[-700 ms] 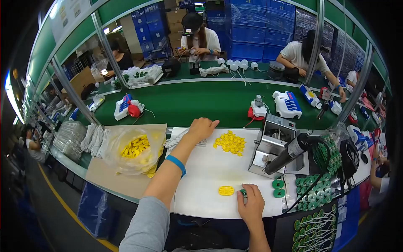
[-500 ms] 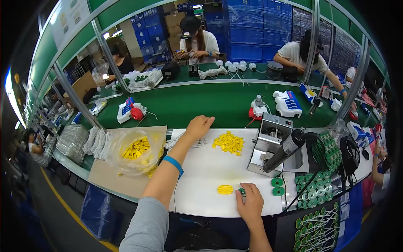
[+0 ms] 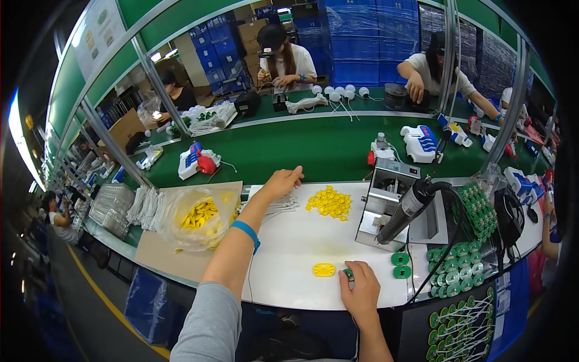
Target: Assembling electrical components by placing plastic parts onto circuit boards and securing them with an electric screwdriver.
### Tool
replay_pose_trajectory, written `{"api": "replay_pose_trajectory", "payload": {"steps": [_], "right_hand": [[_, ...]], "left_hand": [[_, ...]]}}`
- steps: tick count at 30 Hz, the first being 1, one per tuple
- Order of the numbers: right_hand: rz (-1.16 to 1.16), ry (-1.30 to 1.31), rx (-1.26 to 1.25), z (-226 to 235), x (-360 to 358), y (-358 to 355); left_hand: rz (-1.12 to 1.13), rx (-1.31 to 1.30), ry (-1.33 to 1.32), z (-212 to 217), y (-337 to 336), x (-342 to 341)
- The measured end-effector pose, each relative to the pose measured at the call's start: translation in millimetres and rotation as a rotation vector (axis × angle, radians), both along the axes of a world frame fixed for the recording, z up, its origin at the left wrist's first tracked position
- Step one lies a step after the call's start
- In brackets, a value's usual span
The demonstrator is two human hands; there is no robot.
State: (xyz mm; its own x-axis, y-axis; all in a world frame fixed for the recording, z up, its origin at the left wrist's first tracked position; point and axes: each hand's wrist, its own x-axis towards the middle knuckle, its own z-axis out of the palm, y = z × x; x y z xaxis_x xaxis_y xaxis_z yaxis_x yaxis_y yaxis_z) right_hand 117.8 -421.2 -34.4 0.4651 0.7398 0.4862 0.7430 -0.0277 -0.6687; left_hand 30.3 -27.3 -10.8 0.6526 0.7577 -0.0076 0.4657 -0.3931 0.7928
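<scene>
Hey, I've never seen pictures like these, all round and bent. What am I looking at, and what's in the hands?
You're looking through a wide fisheye camera worn on a person's head, facing down; its lens bends straight edges. There's no robot, just bare hands. The right hand holds a small green circuit board beside a yellow oval piece on a white work surface. The left hand is by some white wires; whether it grips any is unclear. Also there: a pile of yellow parts and a metal device.
</scene>
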Motion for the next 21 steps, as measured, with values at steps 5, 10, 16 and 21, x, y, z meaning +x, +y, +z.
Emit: {"api": "replay_pose_trajectory", "payload": {"steps": [5,10,16,21], "right_hand": [[0.003,0.017,-0.010,-6.0,4.9,1.7],[-0.003,0.034,-0.008,-24.6,12.1,9.7],[-0.008,0.056,-0.009,-35.3,14.0,15.7],[-0.006,0.053,-0.024,-27.0,-11.9,23.0]], "left_hand": [[0.017,-0.091,-0.055,-10.0,-1.4,-3.4],[0.059,0.134,-0.142,-14.9,11.0,-18.7],[-0.034,0.147,0.413,-8.3,-6.1,-55.9],[-0.040,0.162,0.324,7.0,-22.0,-97.3]]}}
